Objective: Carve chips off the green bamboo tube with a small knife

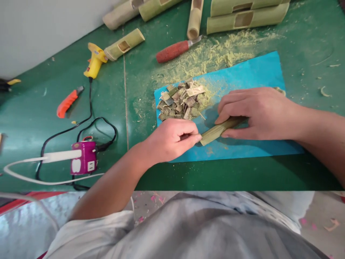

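My right hand (258,113) is closed around a flat greenish bamboo strip (214,133), which slants down to the left over a blue sheet (258,73). At the strip's left end my left hand (178,138) is pinched shut. Whatever its fingertips hold there is too small to make out; they are at the strip's tip. Behind my left hand, a heap of bamboo chips (183,100) lies on the sheet's left part. A pale end of something (280,90) shows beyond my right hand.
Several bamboo tubes with cut windows (258,19) lie along the back. A red-handled knife (172,51) sits among sawdust. Left are a yellow glue gun (95,61), an orange cutter (67,103), and a purple power adapter (84,147) with cords on the green table (145,172).
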The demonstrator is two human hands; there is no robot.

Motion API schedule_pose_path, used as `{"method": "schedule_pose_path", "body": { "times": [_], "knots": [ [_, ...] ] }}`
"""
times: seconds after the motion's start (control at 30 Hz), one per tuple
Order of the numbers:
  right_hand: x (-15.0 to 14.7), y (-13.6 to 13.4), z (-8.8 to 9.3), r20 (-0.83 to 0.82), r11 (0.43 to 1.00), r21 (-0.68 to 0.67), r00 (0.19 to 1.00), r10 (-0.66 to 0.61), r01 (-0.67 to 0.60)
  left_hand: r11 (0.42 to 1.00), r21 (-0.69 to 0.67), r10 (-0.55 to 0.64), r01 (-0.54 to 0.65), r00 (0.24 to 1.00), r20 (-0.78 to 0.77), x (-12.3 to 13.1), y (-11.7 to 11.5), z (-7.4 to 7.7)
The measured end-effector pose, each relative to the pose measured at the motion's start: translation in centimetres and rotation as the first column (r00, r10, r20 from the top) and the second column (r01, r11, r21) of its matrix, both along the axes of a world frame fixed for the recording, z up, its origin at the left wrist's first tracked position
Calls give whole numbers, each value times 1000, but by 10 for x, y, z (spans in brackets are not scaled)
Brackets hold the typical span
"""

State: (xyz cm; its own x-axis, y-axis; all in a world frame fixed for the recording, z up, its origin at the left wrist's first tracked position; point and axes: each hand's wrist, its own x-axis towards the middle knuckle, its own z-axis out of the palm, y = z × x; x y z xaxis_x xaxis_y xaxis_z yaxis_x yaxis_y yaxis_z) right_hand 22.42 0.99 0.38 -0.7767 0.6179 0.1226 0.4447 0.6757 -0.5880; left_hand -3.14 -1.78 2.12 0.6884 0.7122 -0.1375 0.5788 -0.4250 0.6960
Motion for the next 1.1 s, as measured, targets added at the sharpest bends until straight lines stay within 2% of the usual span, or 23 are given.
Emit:
{"method": "schedule_pose_path", "body": {
  "times": [0.33, 0.53, 0.7, 1.1],
  "knots": [
    [0, -3, -2, -10, 1000, -12, 1000, -20, 20, 990, 129, -59, 62, 998, -27, 6, -4, 3],
    [2, -4, -4, -17, 1000, -2, 1000, -5, 5, 953, 276, -111, 122, 992, -55, 8, -7, 0],
    [1, -4, -3, -8, 1000, -7, 1000, -7, 7, 956, 258, -110, 136, 987, -114, 7, -9, 3],
    [1, -4, -2, 1, 1000, -15, 1000, -15, 15, 937, 325, -99, 131, 989, -113, 7, -16, 2]
  ]
}}
